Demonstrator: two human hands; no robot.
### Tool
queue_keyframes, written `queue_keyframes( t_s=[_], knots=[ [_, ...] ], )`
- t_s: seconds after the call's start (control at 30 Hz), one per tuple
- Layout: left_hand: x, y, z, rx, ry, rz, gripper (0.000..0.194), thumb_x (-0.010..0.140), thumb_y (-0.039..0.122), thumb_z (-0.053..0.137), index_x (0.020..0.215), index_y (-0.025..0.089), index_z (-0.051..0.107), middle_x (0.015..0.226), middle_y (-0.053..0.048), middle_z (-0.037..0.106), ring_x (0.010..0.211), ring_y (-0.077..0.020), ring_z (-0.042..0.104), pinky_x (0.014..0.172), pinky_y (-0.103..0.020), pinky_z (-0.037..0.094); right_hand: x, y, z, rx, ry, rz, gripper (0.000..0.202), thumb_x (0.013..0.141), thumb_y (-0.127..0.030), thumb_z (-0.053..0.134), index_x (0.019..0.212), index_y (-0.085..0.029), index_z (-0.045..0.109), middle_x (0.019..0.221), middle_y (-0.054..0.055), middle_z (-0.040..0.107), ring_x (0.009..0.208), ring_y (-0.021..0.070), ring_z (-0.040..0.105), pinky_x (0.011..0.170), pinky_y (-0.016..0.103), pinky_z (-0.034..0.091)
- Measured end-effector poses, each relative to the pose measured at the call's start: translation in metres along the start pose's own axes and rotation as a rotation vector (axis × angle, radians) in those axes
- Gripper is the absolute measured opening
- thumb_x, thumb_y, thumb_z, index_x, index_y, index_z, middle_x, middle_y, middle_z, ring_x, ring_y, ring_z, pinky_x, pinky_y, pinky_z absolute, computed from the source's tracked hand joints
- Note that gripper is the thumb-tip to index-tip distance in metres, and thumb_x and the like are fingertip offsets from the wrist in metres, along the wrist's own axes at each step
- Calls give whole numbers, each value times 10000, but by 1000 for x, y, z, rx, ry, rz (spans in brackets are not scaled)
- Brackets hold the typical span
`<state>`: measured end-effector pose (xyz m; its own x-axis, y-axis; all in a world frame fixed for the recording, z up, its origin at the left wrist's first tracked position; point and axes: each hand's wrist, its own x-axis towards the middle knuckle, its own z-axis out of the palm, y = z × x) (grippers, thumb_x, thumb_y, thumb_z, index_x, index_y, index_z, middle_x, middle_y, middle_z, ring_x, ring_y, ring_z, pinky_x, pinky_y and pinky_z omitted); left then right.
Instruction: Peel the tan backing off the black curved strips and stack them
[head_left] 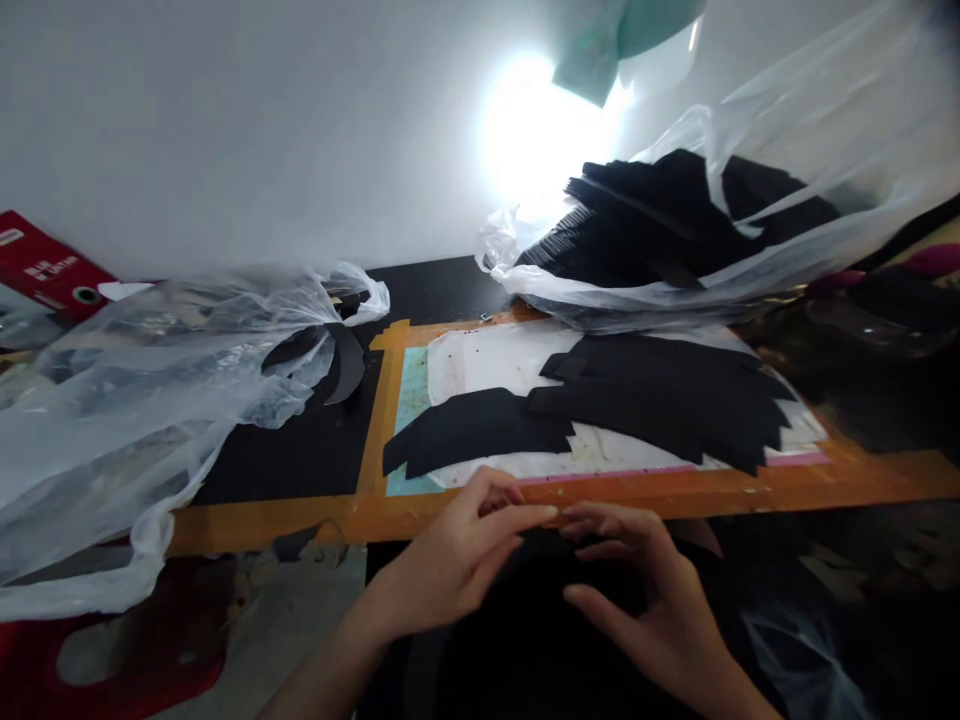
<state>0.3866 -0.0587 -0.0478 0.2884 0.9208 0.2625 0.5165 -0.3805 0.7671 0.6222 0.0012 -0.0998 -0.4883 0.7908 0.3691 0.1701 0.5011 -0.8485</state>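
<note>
It looked like an in-between step, with the right hand's (660,595) fingers (619,522) spread, the left hand's (446,565) grip too hard to tell, and the flat black pieces (480,432) on the worktop (281,455) just ahead, so grabbing one called for a little reach.

Plain black pieces (660,392) from three round to six o'clock, on a dark-flecked white sheet (487,362); pale blue mat (415,385) at eight; orange-brown tape (750,492) at six; milky translucent bag (172,340) at nine; red box (45,258), pale lettering, nearing ten
</note>
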Motion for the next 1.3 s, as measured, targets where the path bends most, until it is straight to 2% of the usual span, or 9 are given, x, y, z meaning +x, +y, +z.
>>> queue_keyframes(
  t_s=[0.13, 0.27, 0.37, 0.47, 0.7, 0.83, 0.93, 1.1, 1.3],
  knots=[
    [20, -5, 1, -96, 6, -6, 457, 980, 186, 605, 1415, 241, 474, 1344, -116, 577, 1096, -174, 644, 969, -309, 579, 17, -7, -12, -26, -52, 55, 217, 935, -284, 707, 1150, -303, 689, 1021, 50, 768, 884, 216, 748, 803, 311, 632],
    [49, -57, -28, 237, 246, -94, 353, 1041, 307, 506, 1379, 206, 523, 1510, -158, 509, 1378, -274, 541, 1139, -479, 489, 32, 7, -33, 89, 48, 198, 415, 904, -375, 744, 1304, -297, 663, 970, 58, 742, 861, 215, 717, 781, 306, 607],
    [66, -96, -43, 525, 87, -191, 424, 1057, 316, 448, 1458, 190, 510, 1631, -186, 384, 1534, -365, 342, 1207, -635, 351, 48, 29, -47, 294, 7, 311, 514, 883, -400, 772, 1356, -273, 619, 951, 59, 716, 860, 200, 690, 762, 289, 570],
    [65, -109, -39, 634, -109, -219, 491, 1077, 342, 385, 1560, 264, 423, 1665, -156, 345, 1557, -374, 290, 1204, -686, 307, 71, 53, -49, 476, 47, 386, 508, 845, -395, 812, 1304, -265, 637, 939, 37, 687, 855, 178, 663, 779, 283, 538],
    [31, -93, -23, 538, -44, -101, 607, 997, 264, 524, 1589, 295, 391, 1670, -132, 344, 1545, -323, 338, 1241, -599, 321, 100, 64, -41, 682, 280, 430, 557, 723, -395, 899, 1201, -245, 654, 870, -15, 619, 715, 115, 563, 652, 221, 445],
    [22, -76, -28, 0, 266, -283, 569, 1026, 481, 457, 1554, 267, 456, 1558, -125, 514, 1452, -310, 479, 1206, -524, 408, 87, 36, -30, 719, 293, 405, 520, 733, -386, 895, 1174, -242, 659, 830, -26, 600, 707, 110, 531, 644, 220, 409],
    [21, -62, -32, -378, 375, -412, 650, 980, 664, 433, 1459, 241, 546, 1218, -123, 706, 1086, -279, 697, 938, -383, 594, 80, 23, -17, 695, 264, 360, 503, 775, -404, 865, 1191, -240, 633, 833, -20, 593, 712, 118, 524, 653, 236, 411],
    [25, -51, -30, -377, 428, -550, 682, 765, 577, 824, 1293, 224, 576, 884, -25, 685, 803, -190, 673, 731, -251, 555, 75, 20, -2, 640, 253, 310, 487, 778, -458, 848, 1145, -231, 622, 822, -18, 578, 714, 131, 537, 667, 259, 429],
    [-7, -39, -24, -405, 536, -635, 528, 869, 684, 655, 1084, 202, 651, 851, -38, 670, 769, -173, 644, 686, -232, 527, 55, 11, 4, 500, 247, 364, 467, 809, -474, 826, 1165, -237, 639, 868, 10, 620, 794, 174, 615, 746, 293, 501]
  ],
)
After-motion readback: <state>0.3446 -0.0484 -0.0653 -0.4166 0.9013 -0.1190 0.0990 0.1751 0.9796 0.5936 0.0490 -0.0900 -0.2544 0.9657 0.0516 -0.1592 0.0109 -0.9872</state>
